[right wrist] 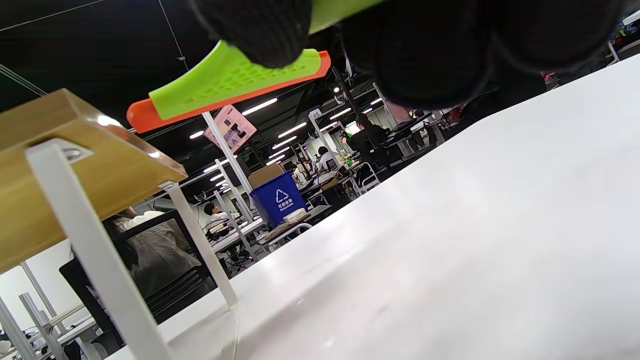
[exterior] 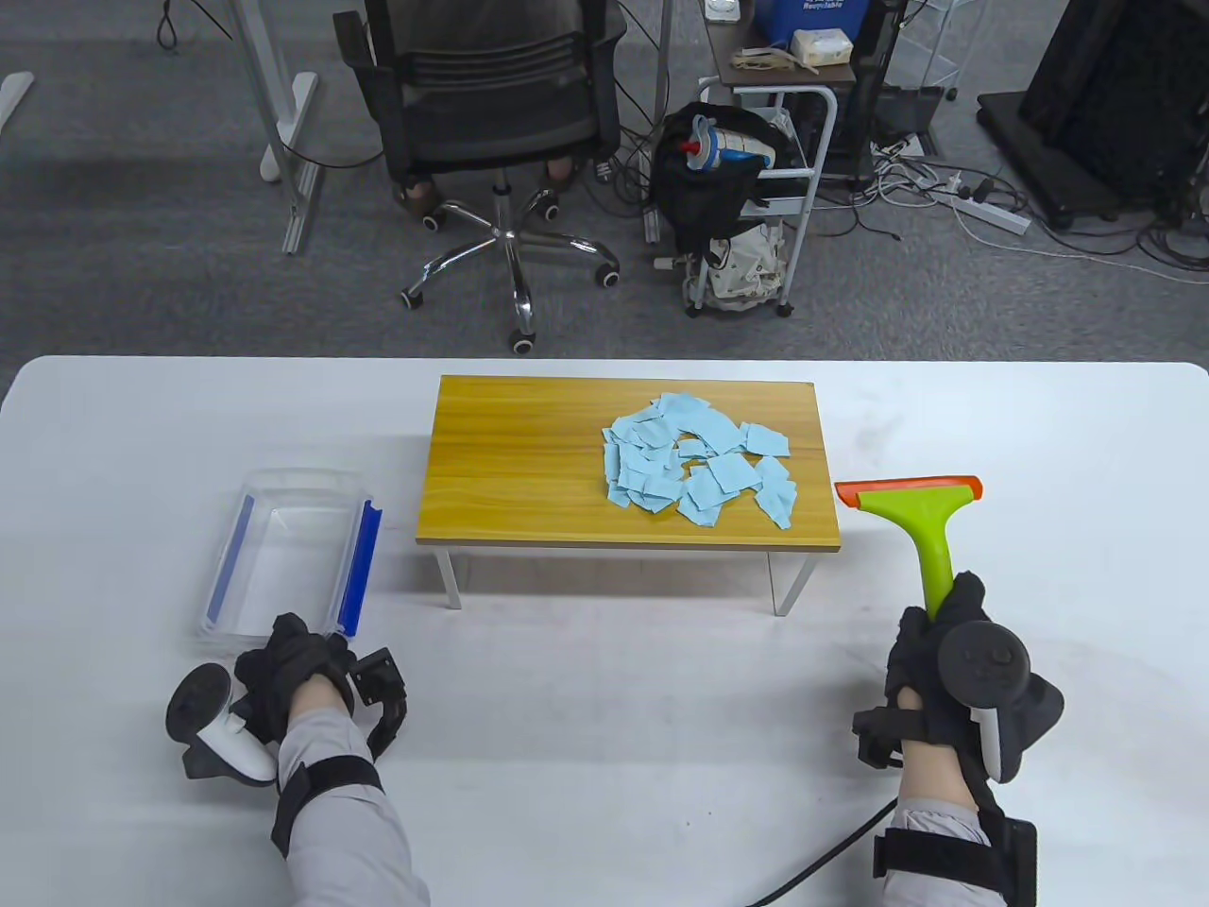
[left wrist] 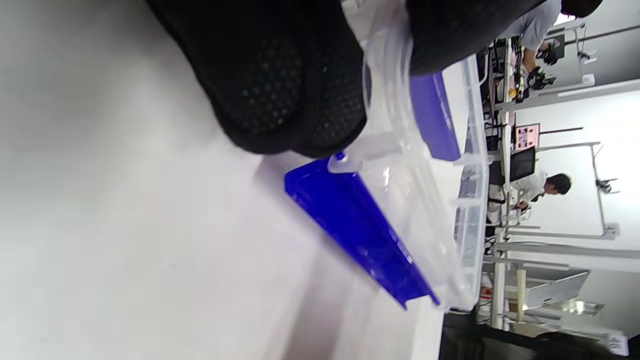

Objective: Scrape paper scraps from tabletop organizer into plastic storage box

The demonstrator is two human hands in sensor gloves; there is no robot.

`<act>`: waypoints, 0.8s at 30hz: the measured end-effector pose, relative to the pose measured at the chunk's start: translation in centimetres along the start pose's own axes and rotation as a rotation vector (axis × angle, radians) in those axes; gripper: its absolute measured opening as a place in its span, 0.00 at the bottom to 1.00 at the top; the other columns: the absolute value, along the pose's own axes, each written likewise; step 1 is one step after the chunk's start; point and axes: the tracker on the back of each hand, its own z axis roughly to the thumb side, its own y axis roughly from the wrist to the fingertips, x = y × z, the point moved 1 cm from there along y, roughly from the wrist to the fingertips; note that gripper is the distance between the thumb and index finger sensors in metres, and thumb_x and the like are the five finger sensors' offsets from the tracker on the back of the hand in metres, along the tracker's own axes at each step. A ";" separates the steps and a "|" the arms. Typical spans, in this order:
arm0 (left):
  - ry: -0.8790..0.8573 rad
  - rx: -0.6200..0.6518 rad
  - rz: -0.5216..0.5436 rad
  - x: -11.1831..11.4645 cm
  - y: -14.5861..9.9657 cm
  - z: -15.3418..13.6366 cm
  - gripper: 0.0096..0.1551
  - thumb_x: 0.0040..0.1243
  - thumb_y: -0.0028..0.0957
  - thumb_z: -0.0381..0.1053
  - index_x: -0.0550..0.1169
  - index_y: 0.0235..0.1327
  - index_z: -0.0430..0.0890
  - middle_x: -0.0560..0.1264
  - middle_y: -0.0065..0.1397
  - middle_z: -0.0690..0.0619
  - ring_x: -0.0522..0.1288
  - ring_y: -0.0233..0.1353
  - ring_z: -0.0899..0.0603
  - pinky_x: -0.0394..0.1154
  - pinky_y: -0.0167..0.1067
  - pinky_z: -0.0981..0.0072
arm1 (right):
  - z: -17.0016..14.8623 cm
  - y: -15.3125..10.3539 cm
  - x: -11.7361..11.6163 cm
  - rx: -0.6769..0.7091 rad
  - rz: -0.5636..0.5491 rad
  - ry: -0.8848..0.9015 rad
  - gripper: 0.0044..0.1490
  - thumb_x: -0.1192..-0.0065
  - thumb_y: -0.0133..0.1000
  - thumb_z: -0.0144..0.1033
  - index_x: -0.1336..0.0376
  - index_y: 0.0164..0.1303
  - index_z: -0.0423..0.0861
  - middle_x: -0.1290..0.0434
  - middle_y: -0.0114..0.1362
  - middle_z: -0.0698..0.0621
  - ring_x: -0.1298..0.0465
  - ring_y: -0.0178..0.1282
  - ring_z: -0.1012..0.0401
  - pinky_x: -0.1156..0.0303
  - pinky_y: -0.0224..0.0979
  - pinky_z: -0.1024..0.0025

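wooden organizer (exterior: 529, 472) sits mid-table on white legs, with a loose pile of blue scraps (exterior: 699, 463) toward its 3 o'clock end, none over the edge. clear box (exterior: 283, 553) with blue latches lies on the white table (exterior: 604, 709) at about 9 o'clock from the organizer, well apart from the scraps. left hand (exterior: 293, 671) is at the box's 6 o'clock rim; in the left wrist view the fingers (left wrist: 280, 85) curl over and grip the clear rim right beside a blue latch (left wrist: 360, 230). right hand (exterior: 945, 652) is wrapped tight around the green handle of the scraper (exterior: 916, 515), held off the table with its orange blade just beside the organizer's 3 o'clock end, pointing to 12.
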 end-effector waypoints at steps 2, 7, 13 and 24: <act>-0.062 0.001 -0.009 -0.7 0.1 -0.1 0.42 0.57 0.66 0.57 0.49 0.73 0.37 0.62 0.70 0.38 0.84 0.48 0.50 0.88 0.44 0.70 | 0.0 0.0 0.0 0.005 0.003 0.004 0.42 0.37 0.55 0.35 0.52 0.73 0.34 0.35 0.65 0.34 0.23 0.49 0.43 0.30 0.56 0.34; -0.154 0.153 -0.019 -2.3 -1.0 1.3 0.40 0.55 0.68 0.57 0.48 0.72 0.37 0.62 0.70 0.39 0.84 0.48 0.51 0.87 0.44 0.72 | -0.5 0.0 0.1 -0.024 -0.002 0.010 0.42 0.37 0.55 0.35 0.52 0.73 0.34 0.35 0.65 0.34 0.23 0.49 0.43 0.30 0.56 0.34; -0.206 0.385 -0.184 -2.5 -4.6 4.5 0.37 0.53 0.70 0.57 0.48 0.73 0.40 0.62 0.69 0.43 0.82 0.47 0.53 0.85 0.43 0.73 | -1.0 0.1 0.1 -0.044 0.001 0.052 0.43 0.38 0.55 0.34 0.54 0.73 0.34 0.36 0.65 0.33 0.24 0.50 0.43 0.31 0.56 0.34; 0.032 0.731 -0.726 4.2 -15.5 9.4 0.35 0.58 0.68 0.58 0.56 0.75 0.45 0.67 0.66 0.45 0.82 0.40 0.51 0.84 0.36 0.72 | -1.3 -0.1 -0.1 -0.034 0.000 0.079 0.43 0.39 0.55 0.34 0.54 0.73 0.33 0.37 0.66 0.33 0.24 0.51 0.43 0.31 0.57 0.34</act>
